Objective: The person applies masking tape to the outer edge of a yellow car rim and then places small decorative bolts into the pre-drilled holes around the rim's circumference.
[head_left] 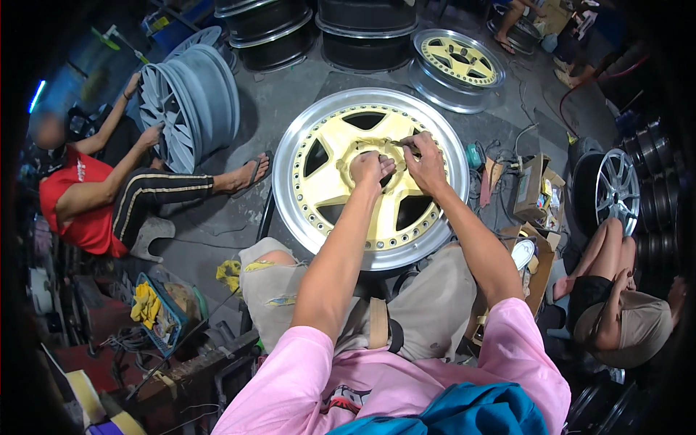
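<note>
Grey workshop floor [290, 109] crowded with rims, seated co-workers at both sides; gold-spoked wheel [370, 174] lying flat before the knees. Left hand [372, 168] curled into a loose fist on the hub, bracing. Right hand [426, 165] pinching a thin tool [403, 143] at the hub edge. Seemingly mid detail work; next likely needing small, steady strokes

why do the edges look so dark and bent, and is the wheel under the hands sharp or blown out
Head view: fisheye lens blackens the corners and curves things near the rim. The gold wheel is sharp at centre, with mild glare on its polished lip, as are the left hand and right hand. A person's face at far left is blurred.
</note>
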Demonstrator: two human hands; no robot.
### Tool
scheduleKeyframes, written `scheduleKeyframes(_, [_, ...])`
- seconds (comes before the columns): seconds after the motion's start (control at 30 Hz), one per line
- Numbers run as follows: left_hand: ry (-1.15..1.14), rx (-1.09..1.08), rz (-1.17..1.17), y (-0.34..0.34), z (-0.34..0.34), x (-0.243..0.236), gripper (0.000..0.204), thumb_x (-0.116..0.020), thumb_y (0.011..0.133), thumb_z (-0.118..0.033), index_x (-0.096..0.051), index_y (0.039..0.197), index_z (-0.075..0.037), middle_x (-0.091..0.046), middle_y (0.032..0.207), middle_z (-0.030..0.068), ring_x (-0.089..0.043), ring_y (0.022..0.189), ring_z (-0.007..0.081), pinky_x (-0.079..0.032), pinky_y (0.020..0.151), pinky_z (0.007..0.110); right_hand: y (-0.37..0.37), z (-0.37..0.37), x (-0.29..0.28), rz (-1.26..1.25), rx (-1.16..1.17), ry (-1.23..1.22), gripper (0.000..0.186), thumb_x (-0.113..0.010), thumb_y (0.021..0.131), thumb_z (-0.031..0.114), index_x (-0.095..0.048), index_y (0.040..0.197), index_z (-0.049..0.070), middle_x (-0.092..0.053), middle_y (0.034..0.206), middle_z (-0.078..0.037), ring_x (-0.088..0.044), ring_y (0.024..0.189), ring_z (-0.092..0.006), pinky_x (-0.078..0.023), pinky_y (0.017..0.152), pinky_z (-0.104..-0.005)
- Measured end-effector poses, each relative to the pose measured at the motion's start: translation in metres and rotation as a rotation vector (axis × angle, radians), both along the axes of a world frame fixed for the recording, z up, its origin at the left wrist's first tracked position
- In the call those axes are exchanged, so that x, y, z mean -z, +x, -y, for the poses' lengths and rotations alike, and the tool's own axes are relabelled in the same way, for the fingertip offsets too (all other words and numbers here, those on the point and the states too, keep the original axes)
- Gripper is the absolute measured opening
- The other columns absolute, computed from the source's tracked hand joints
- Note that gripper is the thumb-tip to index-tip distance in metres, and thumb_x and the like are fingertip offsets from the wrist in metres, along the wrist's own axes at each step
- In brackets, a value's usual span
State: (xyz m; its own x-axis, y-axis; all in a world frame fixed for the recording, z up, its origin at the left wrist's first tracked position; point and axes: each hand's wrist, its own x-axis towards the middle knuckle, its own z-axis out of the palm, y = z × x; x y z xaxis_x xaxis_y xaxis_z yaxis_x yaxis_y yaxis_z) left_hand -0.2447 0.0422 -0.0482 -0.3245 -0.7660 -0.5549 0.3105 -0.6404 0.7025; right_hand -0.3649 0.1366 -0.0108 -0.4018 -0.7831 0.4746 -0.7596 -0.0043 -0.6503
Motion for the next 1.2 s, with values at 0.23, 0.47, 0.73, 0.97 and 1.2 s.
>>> scheduleKeyframes(0.23, [-0.342, 0.035, 0.325, 0.015, -0.001, -0.016, 0.012, -0.055, 0.101, -0.005, -0.055, 0.104, 0.006, -0.070, 0.090, 0.0206, -0.075, 0.066, 0.0290, -0.064, 0.056, 0.034, 0.002, -0.001, -0.004, -0.004, -0.015, -0.001, 0.012, -0.067, 0.091, 0.006, -0.069, 0.103, 0.003, -0.063, 0.099, -0.014, -0.065, 0.097, -0.0345, -0.051, 0.085, -0.0448])
scheduleKeyframes(0.47, [-0.294, -0.079, 0.121, 0.031, 0.001, -0.026, 0.017, -0.056, 0.101, -0.008, -0.056, 0.110, 0.006, -0.069, 0.098, 0.0211, -0.076, 0.079, 0.0298, -0.066, 0.066, 0.036, 0.006, 0.000, -0.008, -0.142, 0.014, -0.095, 0.010, -0.066, 0.090, 0.008, -0.065, 0.100, 0.004, -0.063, 0.093, -0.014, -0.063, 0.087, -0.0345, -0.044, 0.080, -0.0443])
scheduleKeyframes(0.73, [0.023, -0.072, -0.456, 0.049, -0.015, -0.038, 0.032, -0.060, 0.101, -0.028, -0.061, 0.123, -0.004, -0.064, 0.099, 0.0093, -0.063, 0.081, 0.0189, -0.056, 0.069, 0.032, 0.045, 0.019, -0.045, 0.827, 0.019, 0.163, 0.026, -0.073, 0.093, 0.023, -0.068, 0.104, 0.000, -0.069, 0.087, -0.005, -0.058, 0.068, -0.0110, -0.047, 0.060, -0.0297])
scheduleKeyframes(0.97, [-0.041, -0.025, -0.575, 0.049, -0.026, -0.051, 0.030, -0.057, 0.103, -0.028, -0.063, 0.124, -0.008, -0.062, 0.096, 0.0057, -0.061, 0.079, 0.0148, -0.053, 0.069, 0.028, 0.083, 0.025, -0.052, 1.203, -0.013, 0.038, 0.025, -0.077, 0.094, 0.026, -0.071, 0.103, 0.003, -0.070, 0.083, -0.005, -0.062, 0.062, -0.0081, -0.048, 0.053, -0.0211])
scheduleKeyframes(1.2, [-0.231, 0.077, -0.303, 0.081, -0.019, -0.060, 0.033, -0.056, 0.104, -0.024, -0.066, 0.128, -0.004, -0.068, 0.091, 0.0073, -0.064, 0.071, 0.0134, -0.054, 0.064, 0.027, 0.103, 0.037, -0.060, 1.210, 0.042, 0.020, 0.022, -0.074, 0.095, 0.023, -0.067, 0.104, 0.003, -0.067, 0.085, -0.004, -0.062, 0.064, -0.0114, -0.051, 0.055, -0.0239])
